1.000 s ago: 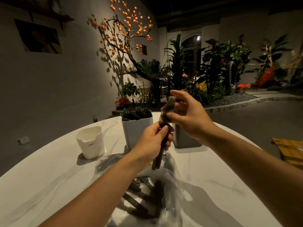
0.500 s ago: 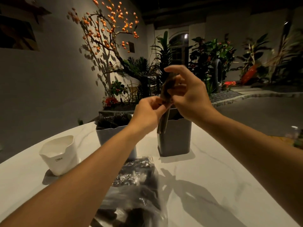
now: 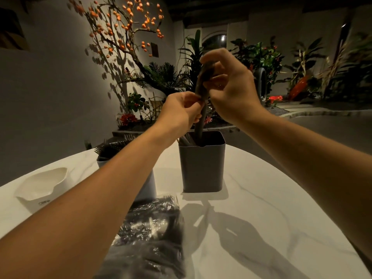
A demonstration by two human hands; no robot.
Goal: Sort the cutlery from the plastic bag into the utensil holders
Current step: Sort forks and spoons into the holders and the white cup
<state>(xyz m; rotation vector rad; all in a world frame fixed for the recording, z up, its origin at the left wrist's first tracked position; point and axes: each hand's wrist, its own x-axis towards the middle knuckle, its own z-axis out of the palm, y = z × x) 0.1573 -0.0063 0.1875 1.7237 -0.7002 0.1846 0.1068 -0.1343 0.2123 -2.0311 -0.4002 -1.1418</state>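
Cutlery is in both my hands, a dark bunch standing nearly upright with its lower ends already inside the mouth of the dark holder at the middle of the table. My right hand has its fingers curled round the top of the bunch, and my left hand pinches it lower down, at about the middle. Whether these are spoons or knives I cannot tell in this light. I judge this to be the dropping-in step: next I need to loosen both grips and let the pieces slide down among the ones already standing there, without tipping the holder. The plastic bag lies on the table near me, with dark pieces left in it, so more sorting remains. A grey holder full of forks stands behind my left forearm, and a white holder sits far left.
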